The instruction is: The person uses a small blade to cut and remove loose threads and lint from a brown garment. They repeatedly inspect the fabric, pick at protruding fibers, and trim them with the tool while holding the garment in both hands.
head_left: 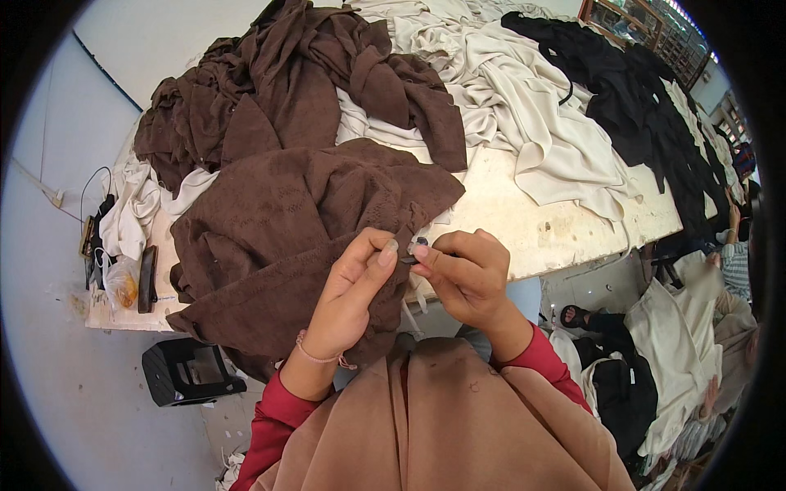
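a tan drape [467,425] and red sleeves [274,417] fill the foreground as a person's bare hands nearly meet. the left hand [348,286] has its fingers pinched narrow on the edge of a brown garment [278,221]; the fingers of the right hand [468,274] grip a small dark thing [422,241] just beside that edge, too small to tell its kind or which way it points. the garment lies rumpled at the near side of the surface [565,237] and hangs over it, its long axis slanting from lower left to a pointed corner at upper right; the hands hide part of its edge. the surface is pale and worn, beside a white wall [53,262]. below it at left stands a black stool [192,372]. at the surface's left end sit a dark bar [147,280] and a plastic bag [121,285]. farther back, a brown pile [254,90], cream cloth [508,98] and black cloth [630,114] cover the surface, with a shelf [655,24] at far right.
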Tool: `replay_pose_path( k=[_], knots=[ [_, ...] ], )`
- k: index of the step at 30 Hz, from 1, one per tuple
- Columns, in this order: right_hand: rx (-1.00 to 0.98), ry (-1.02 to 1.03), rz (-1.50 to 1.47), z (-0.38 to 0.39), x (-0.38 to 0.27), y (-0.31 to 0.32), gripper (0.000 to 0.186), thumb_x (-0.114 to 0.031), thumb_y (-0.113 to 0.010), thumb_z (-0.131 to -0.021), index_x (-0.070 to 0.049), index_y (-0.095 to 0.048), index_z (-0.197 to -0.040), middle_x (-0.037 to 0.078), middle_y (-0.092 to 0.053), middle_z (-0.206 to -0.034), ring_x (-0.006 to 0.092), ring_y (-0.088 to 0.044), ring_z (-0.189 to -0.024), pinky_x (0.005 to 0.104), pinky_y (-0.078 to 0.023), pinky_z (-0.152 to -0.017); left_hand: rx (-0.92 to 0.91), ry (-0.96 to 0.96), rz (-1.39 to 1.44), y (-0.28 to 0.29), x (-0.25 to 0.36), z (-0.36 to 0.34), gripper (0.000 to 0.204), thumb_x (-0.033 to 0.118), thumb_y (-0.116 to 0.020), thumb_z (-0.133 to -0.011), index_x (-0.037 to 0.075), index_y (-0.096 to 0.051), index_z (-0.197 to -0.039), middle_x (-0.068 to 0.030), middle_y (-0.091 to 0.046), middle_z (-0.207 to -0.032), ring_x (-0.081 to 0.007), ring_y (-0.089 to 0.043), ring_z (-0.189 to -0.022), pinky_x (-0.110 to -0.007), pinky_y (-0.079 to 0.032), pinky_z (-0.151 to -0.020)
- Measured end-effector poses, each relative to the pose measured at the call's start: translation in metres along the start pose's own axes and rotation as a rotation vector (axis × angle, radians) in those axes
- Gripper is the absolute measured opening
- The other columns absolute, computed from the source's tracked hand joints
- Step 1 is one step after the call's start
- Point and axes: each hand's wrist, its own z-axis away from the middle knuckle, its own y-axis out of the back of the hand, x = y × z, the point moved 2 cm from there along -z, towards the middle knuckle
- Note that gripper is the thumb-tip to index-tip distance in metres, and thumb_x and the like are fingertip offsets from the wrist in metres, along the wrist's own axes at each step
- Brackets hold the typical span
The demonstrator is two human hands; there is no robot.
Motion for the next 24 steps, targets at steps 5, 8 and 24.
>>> replay_pose_path(
  k=[5, 8, 24],
  knots=[
    [0.159, -0.428, -0.68, -0.001, 0.014, -0.003, 0.025, -0.005, -0.074, -0.088, -0.004, -0.067, -0.112, 0.003, -0.063, -0.098, 0.0121, -0.06, -0.084, 0.0265, -0.048, -0.075, 0.009, -0.005, -0.017, 0.002, -0.002, 0.0, 0.014, 0.021, -0.052, -0.108, 0.008, -0.056, -0.107, 0.0089, -0.047, -0.091, 0.0, -0.041, -0.088, -0.018, -0.034, -0.081],
    [0.028, -0.611, -0.923, -0.008, 0.022, -0.007, 0.032, -0.006, -0.071, -0.093, -0.002, -0.06, -0.123, 0.003, -0.059, -0.118, 0.0057, -0.053, -0.104, 0.023, -0.046, -0.09, -0.021, 0.007, -0.037, 0.006, 0.001, -0.004, 0.014, 0.02, -0.052, -0.108, 0.006, -0.056, -0.106, 0.0079, -0.048, -0.091, -0.0005, -0.042, -0.089, -0.018, -0.035, -0.083],
    [-0.079, -0.393, -0.521, -0.019, 0.018, 0.001, 0.02, 0.001, -0.076, -0.084, -0.001, -0.066, -0.101, 0.006, -0.066, -0.091, 0.0106, -0.06, -0.082, 0.0248, -0.046, -0.075, 0.217, -0.417, -0.422, -0.002, 0.003, -0.012, 0.021, -0.003, -0.076, -0.087, -0.003, -0.071, -0.107, -0.0008, -0.063, -0.09, 0.0045, -0.042, -0.059, -0.015, -0.029, -0.05]
  ],
)
